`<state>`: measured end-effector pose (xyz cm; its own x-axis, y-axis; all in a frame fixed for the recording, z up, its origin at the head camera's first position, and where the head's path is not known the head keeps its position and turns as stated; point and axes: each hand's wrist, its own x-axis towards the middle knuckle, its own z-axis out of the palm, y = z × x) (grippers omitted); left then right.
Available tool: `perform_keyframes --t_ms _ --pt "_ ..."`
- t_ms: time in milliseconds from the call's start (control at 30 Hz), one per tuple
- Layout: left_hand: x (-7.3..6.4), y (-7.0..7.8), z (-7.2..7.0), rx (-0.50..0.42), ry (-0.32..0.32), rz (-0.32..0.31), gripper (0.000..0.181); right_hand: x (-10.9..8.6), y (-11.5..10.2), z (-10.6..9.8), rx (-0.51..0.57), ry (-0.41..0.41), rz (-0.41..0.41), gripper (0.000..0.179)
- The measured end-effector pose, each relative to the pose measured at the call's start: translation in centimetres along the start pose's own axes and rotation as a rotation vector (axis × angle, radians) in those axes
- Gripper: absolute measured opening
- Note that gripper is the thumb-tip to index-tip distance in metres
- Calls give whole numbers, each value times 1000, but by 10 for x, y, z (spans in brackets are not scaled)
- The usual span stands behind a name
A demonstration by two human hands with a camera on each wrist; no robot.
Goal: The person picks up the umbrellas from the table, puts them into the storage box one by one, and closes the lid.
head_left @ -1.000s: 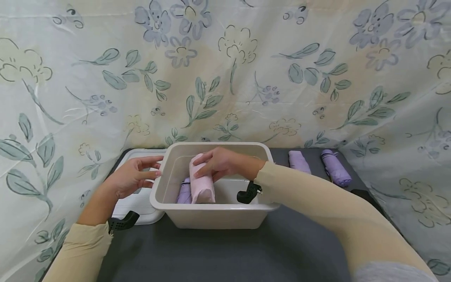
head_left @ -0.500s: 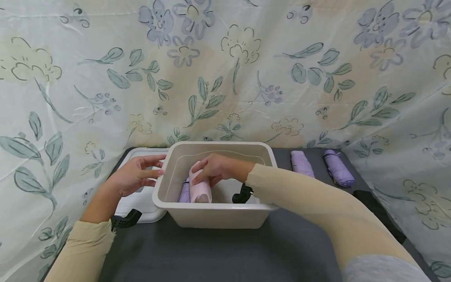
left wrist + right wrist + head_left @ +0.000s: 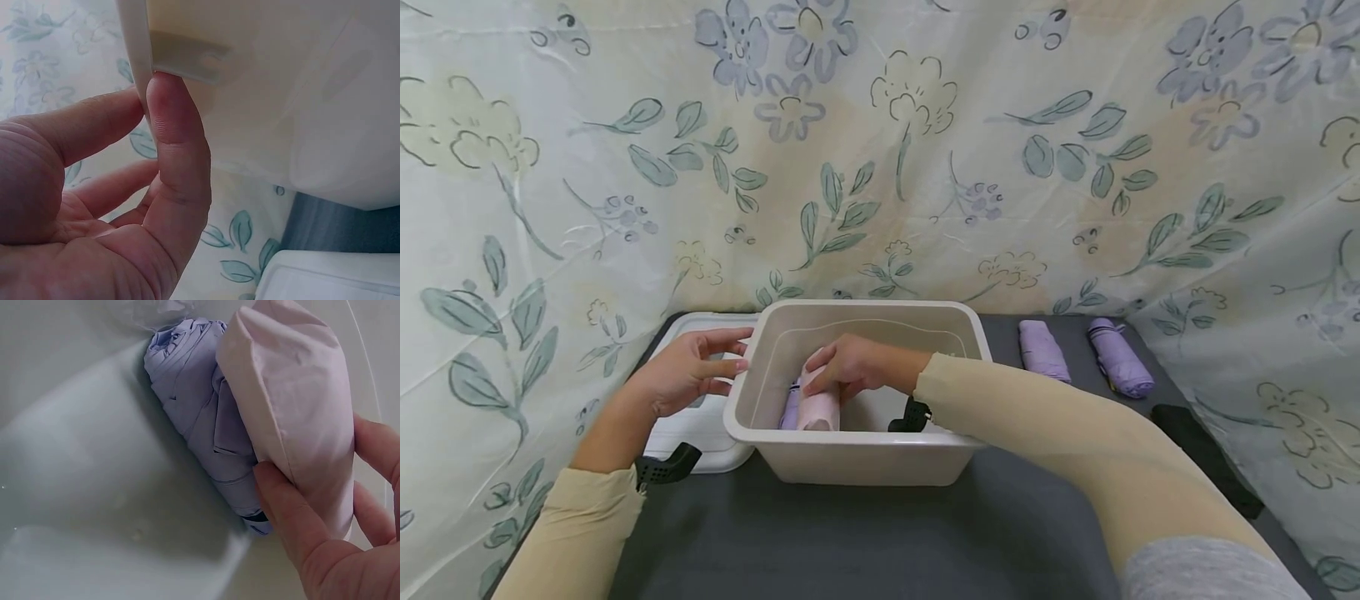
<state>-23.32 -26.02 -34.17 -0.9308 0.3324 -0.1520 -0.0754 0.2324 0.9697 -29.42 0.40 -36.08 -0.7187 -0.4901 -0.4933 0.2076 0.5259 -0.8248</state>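
Note:
In the head view my right hand (image 3: 863, 367) reaches into a beige plastic tub (image 3: 865, 463) and grips a pale pink fabric-covered bundle (image 3: 820, 412). The right wrist view shows the thumb and fingers on opposite sides of this pink bundle (image 3: 306, 394). Next to it, low in the tub, lies a purple rolled fabric bundle (image 3: 194, 400) with a dark band near one end; the pink one partly overlaps it. My left hand (image 3: 688, 372) pinches the tub's left rim (image 3: 139, 56) between thumb and fingers, as the left wrist view shows.
A white lid (image 3: 700, 442) lies left of the tub, partly beneath its overhang. Two more purple rolls (image 3: 1043, 350) rest on the dark grey tabletop (image 3: 865, 542) at the back right. A black item (image 3: 1206, 458) lies along the right edge. Floral cloth (image 3: 880, 167) hangs behind.
My right hand has moved the pink bundle slightly left and deeper into the tub, nearer the purple one. The left hand stays at the rim.

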Motion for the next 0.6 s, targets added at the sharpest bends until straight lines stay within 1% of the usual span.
perform_keyframes --t_ms 267,600 --pt "0 1 1 0 -1 -3 70 2 1 -1 0 -6 19 47" --pt "-1 3 1 11 3 -3 70 2 3 -1 17 -28 11 49"
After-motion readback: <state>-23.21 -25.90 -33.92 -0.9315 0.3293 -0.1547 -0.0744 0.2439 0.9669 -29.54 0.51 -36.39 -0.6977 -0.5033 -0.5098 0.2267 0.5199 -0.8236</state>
